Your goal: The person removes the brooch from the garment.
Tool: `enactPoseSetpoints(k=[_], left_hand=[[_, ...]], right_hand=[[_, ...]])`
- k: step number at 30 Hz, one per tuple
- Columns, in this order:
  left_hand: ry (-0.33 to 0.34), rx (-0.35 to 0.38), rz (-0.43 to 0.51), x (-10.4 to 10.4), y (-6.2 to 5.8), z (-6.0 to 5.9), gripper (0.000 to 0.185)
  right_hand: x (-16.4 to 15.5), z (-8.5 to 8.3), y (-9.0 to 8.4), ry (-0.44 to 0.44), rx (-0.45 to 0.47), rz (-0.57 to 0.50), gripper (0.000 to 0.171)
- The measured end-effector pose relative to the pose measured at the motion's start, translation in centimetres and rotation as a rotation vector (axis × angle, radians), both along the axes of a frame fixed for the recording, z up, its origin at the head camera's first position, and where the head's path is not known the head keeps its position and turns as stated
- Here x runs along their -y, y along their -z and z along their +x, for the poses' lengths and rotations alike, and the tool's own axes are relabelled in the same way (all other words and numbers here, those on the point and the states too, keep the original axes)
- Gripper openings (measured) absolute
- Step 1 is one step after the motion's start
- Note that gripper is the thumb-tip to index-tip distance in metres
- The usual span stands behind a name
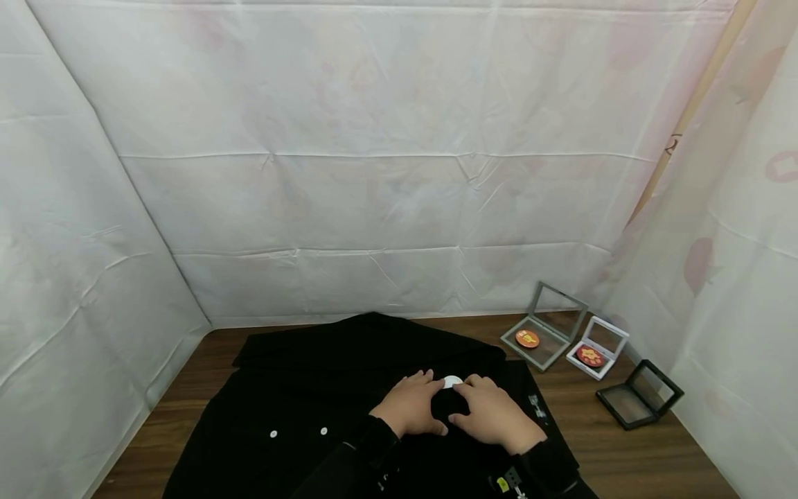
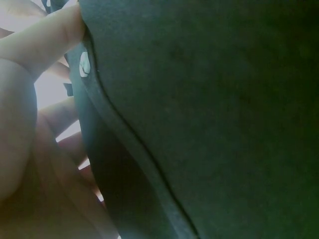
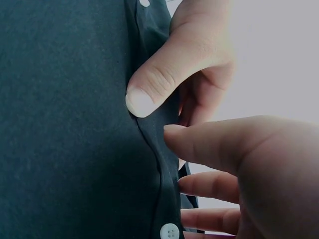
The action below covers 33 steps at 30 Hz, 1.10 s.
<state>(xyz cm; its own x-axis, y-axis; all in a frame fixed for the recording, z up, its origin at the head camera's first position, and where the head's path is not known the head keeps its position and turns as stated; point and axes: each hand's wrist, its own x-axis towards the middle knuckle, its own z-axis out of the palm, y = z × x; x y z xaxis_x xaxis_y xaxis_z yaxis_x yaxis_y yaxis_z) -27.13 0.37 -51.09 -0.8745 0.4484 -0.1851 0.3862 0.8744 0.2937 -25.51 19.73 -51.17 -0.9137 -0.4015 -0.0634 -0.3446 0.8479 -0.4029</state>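
Note:
A black shirt (image 1: 280,388) with small white buttons lies spread on the table. Both hands are at its right half. Between the index fingers, a white disc (image 1: 451,381) shows above the dark cloth, its lower part hidden. My left hand (image 1: 411,403) grips the shirt's buttoned edge (image 3: 159,149), thumb (image 3: 142,99) in front and fingers behind. Beside it, my right hand (image 1: 492,412) holds the same edge, with fingertips (image 3: 209,186) behind the cloth and thumb close by its border. A white button (image 2: 84,64) sits near the left thumb in the left wrist view.
Three open cases stand on the wooden table (image 1: 623,461) at the right: a grey one (image 1: 548,355) with an orange round badge (image 1: 527,339), a white one (image 1: 597,371) with a red badge (image 1: 589,356), and a black one (image 1: 630,405). Pale cloth walls (image 1: 374,208) enclose the table.

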Motion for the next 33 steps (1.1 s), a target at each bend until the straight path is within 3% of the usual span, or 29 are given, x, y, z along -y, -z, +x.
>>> enactPoseSetpoints(k=[9,33], left_hand=[[0.004,-0.002,0.016,0.09,0.14,-0.12,0.085],[0.034,-0.002,-0.016,0.27,0.13,-0.15,0.084]], right_hand=[[0.06,0.15,-0.22,-0.017,-0.023,0.060,0.054],[0.01,0.51,0.34,-0.037,-0.093,0.092,0.054]])
